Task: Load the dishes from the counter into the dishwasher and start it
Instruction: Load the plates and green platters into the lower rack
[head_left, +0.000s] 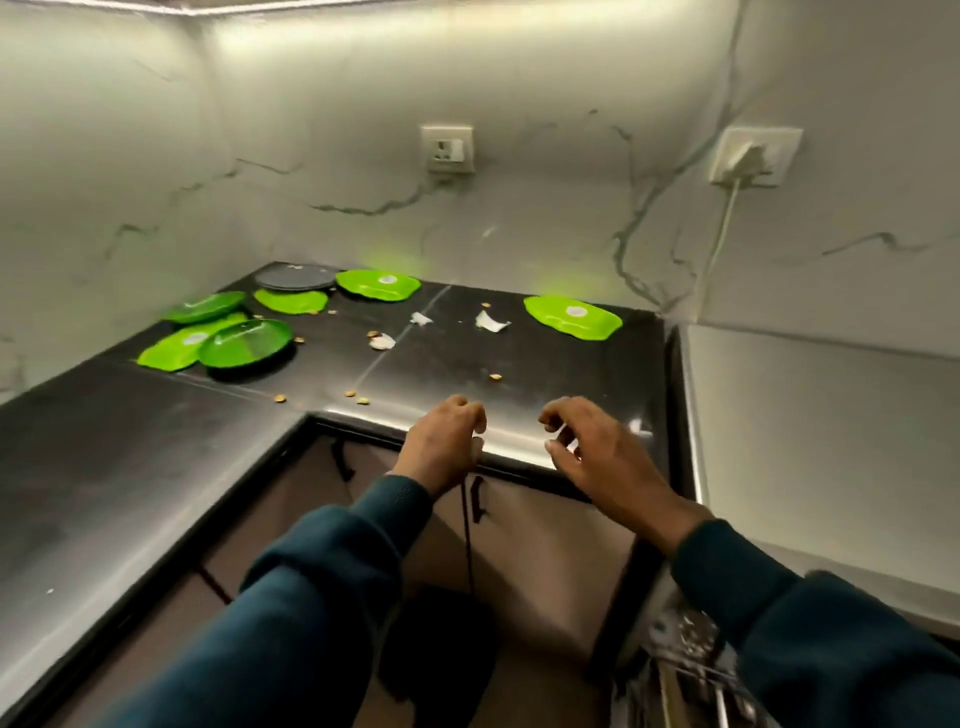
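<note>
Both hands hover over the near edge of the dark table (156, 441), the left hand (445, 441) loosely curled and the right hand (597, 452) half open with fingers spread, neither holding anything, apparently poised to reach for dishes. Beyond that edge lies open surface dotted with crumbs (363, 397) and paper scraps (491, 321). Farther back, one green plate (571, 317) sits alone near the right wall, while the other green plates (244, 343) and a grey plate (296, 276) cluster in the far-left corner, some overlapping; the dishwasher cannot be clearly made out.
</note>
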